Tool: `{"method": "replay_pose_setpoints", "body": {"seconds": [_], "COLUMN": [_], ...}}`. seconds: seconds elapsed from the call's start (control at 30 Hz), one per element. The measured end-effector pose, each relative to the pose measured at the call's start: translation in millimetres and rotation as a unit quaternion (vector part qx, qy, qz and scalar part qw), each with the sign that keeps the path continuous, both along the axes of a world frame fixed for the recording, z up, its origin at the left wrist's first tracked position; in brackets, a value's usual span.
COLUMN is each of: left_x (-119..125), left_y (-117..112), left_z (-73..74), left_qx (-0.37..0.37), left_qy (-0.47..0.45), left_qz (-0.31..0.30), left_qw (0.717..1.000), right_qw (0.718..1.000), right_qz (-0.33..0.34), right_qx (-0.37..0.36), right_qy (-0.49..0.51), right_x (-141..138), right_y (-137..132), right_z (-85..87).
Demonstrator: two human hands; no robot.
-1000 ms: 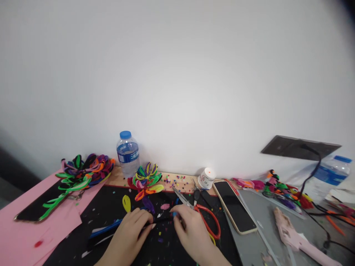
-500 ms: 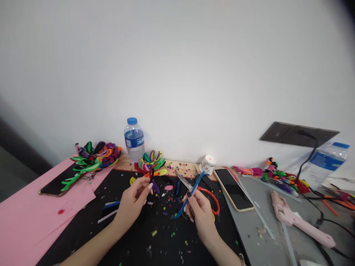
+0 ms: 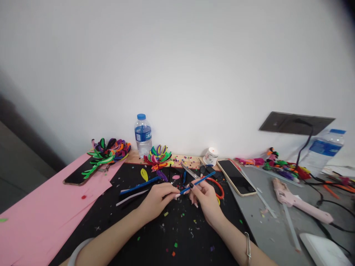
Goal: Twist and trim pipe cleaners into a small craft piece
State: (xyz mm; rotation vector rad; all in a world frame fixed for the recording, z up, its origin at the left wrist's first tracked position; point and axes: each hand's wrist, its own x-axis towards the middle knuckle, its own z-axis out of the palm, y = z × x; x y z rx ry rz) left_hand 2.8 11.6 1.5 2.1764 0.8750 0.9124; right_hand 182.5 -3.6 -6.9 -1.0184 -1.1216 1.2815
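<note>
A blue pipe cleaner [image 3: 205, 177] runs slantwise between my hands. My left hand [image 3: 161, 197] pinches its lower left end. My right hand [image 3: 203, 199] grips it near the middle, and its upper right end sticks out past the fingers. Behind my right hand lie scissors with red handles [image 3: 221, 191], their blades pointing away to the left. Left of my left hand rest more blue pipe cleaners [image 3: 141, 185] and a white pipe cleaner [image 3: 130, 198]. A yellow leaf-shaped loop [image 3: 144, 174] and a purple loop [image 3: 162, 175] lie just beyond them on the black mat [image 3: 155, 236].
Behind stand a water bottle [image 3: 143, 137], a colourful pipe-cleaner flower [image 3: 158, 157] and a paper cup [image 3: 210, 156]. A phone [image 3: 237, 178] and a pink glue gun [image 3: 299, 207] with a cord lie right. Pink paper [image 3: 55, 218], another phone [image 3: 76, 175] and a pipe-cleaner bundle [image 3: 111, 149] are left.
My left hand has moved right and taken hold of the blue pipe cleaner's lower end; the black piece it held now lies on the mat. The pipe cleaner has tilted flatter.
</note>
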Motion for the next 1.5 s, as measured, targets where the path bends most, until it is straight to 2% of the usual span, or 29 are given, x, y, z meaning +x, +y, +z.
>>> {"method": "replay_pose_setpoints", "body": {"seconds": [0.13,0.3,0.37,0.47,0.57,0.67,0.73,0.8,1.0,1.2,1.33,1.5], "left_x": [-2,-7,-7,-2,4,9,9,8,5,5,4,4], "left_y": [8,16,16,13,8,4,4,6,11,4,1,2], "left_z": [-3.9,-6.1,-6.3,-5.9,-6.4,-9.0,-11.7,-14.5,-19.0,-13.2,-10.4,-8.8], "left_qx": [-0.031,-0.079,-0.108,-0.195,-0.305,-0.347,-0.348,-0.338,-0.275,-0.161,-0.139,-0.149], "left_qy": [-0.017,-0.055,-0.085,-0.136,-0.185,-0.248,-0.272,-0.266,-0.173,-0.096,-0.076,-0.095], "left_qz": [0.037,0.131,0.146,0.107,0.045,0.031,0.047,0.067,0.097,0.114,0.126,0.139], "left_qw": [0.999,0.987,0.980,0.965,0.933,0.904,0.896,0.900,0.941,0.976,0.979,0.975], "right_qw": [0.999,0.993,0.992,0.993,0.996,0.999,1.000,0.999,0.994,0.990,0.979,0.959], "right_qz": [-0.021,-0.074,-0.080,-0.070,-0.050,-0.018,-0.003,0.000,-0.021,-0.017,-0.036,-0.020], "right_qx": [-0.018,-0.007,-0.005,-0.001,0.004,0.016,0.024,0.034,0.060,0.064,0.080,0.119], "right_qy": [0.042,0.088,0.095,0.096,0.077,0.044,0.012,-0.020,-0.093,-0.128,-0.187,-0.255], "right_x": [4,14,15,13,8,4,2,3,2,1,5,5], "right_y": [3,10,11,10,6,3,1,0,-3,-7,-8,-12], "right_z": [-2.1,-0.8,-0.9,-0.9,0.3,0.5,-0.7,-2.1,1.9,3.5,-0.9,1.1]}}
